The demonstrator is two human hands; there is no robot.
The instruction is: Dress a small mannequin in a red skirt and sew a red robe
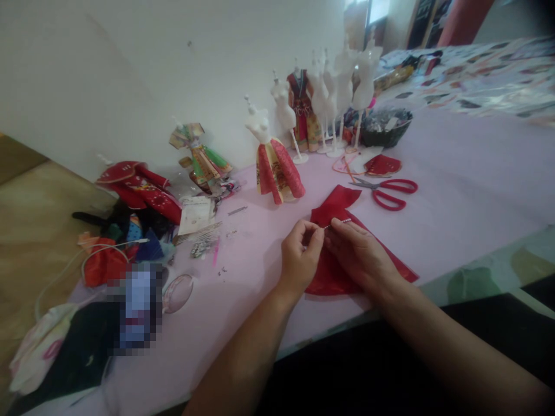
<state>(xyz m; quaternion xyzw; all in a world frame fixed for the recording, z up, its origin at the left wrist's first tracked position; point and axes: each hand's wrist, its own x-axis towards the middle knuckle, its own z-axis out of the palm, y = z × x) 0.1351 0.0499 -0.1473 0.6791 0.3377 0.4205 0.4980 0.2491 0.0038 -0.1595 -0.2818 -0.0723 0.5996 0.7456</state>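
Red miniature garment (pixel 332 280) lies flat on the pink worktop (pixel 455 179), directly under the hands in the head view, its narrow end pointing away from them and its wide hem toward the body. One thin beaded strand (pixel 327 226) is held just above it. The left hand (pixel 302 254) is mostly closed, thumb and forefinger pinching the strand's near end; the right hand (pixel 358 248) is partly curled with its fingers close together, holding the strand farther along, so that a short beaded tip sticks out past them. The fingertips of both hands nearly meet.

Beyond the hands and to the right stands one dark basket (pixel 381 138), filled with crumpled, silvery-grey wrapped items that are too blurred to name. Nearer, one pair of red-handled scissors (pixel 376 186) lies with its blades pointing left, and just behind it is one small red fabric piece (pixel 384 166).

Four miniature outfits stand beyond the hands: one red jacket (pixel 150 193) and one green-and-gold outfit (pixel 206 159) far to the left, one red-and-gold skirt (pixel 281 170) straight ahead, and one dark red vest set (pixel 300 104) behind that. Several bare white dress forms (pixel 364 84) flank the last; they overlap, so I cannot count them exactly.
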